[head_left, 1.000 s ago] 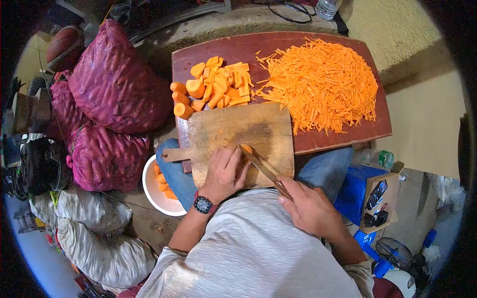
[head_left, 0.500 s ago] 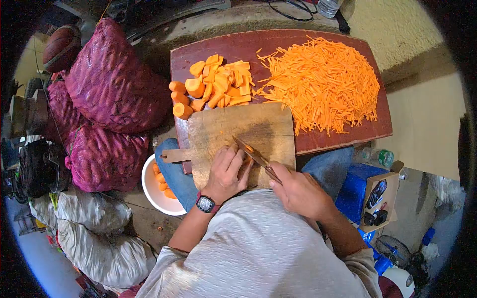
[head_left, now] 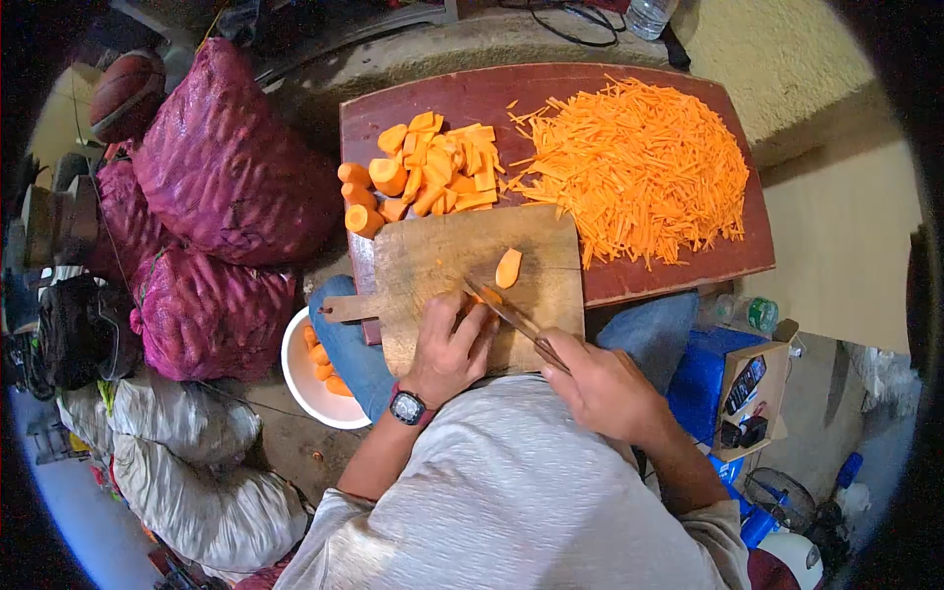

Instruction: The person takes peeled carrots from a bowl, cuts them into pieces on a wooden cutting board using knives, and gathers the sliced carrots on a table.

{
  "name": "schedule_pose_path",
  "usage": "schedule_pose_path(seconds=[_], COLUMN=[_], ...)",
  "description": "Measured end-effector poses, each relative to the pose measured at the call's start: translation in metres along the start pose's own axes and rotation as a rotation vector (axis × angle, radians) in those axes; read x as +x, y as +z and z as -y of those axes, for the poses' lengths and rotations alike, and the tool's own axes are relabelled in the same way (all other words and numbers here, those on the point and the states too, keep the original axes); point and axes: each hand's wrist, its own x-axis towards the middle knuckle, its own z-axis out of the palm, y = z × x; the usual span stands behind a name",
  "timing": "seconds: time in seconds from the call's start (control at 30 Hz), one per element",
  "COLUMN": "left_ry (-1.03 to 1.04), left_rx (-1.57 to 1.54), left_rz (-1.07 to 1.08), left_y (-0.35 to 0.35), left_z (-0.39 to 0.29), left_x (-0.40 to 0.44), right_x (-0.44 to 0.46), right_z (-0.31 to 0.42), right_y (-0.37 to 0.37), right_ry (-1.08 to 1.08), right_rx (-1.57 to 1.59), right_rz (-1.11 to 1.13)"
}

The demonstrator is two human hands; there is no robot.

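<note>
My right hand (head_left: 607, 386) is closed round the handle of a knife (head_left: 511, 317), its blade slanting up and left over the wooden cutting board (head_left: 413, 246). Beside the blade, my left hand (head_left: 452, 339) has bent fingers pressed on a piece of carrot, mostly hidden under the fingertips and blade. A cut carrot slice (head_left: 508, 267) lies on the board just beyond the knife tip. Past the board's far left edge sit carrot chunks (head_left: 442, 167). A large heap of carrot strips (head_left: 639, 167) spreads over the right of the red table (head_left: 678, 280).
A white basin (head_left: 334, 408) with carrots stands on the floor at my left. Purple mesh sacks (head_left: 226, 167) and white sacks (head_left: 206, 492) are piled farther left. A blue box (head_left: 703, 393) and an open cardboard box (head_left: 772, 393) stand at my right.
A carrot slice now lies on the board beyond the knife, where none lay before. Both hands have stayed almost in place, with the knife still beside the left fingers.
</note>
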Motion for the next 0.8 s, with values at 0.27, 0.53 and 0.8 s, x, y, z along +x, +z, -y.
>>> schedule_pose_path(seconds=[0.27,0.53,0.8], left_ry=[0.023,0.04,0.017], left_rx=[-0.045,-0.056,-0.097], left_rz=[0.015,-0.024,-0.056], left_y=[-0.004,-0.004,0.003], left_z=[0.002,0.0,0.0], left_x=[0.003,0.007,0.007], right_x=[-0.021,-0.009,0.05], right_z=[0.015,0.014,-0.019], right_y=[-0.014,-0.009,0.022], right_ry=[0.077,0.079,-0.039], right_rx=[0.024,-0.021,-0.011], right_rz=[0.086,0.114,0.007])
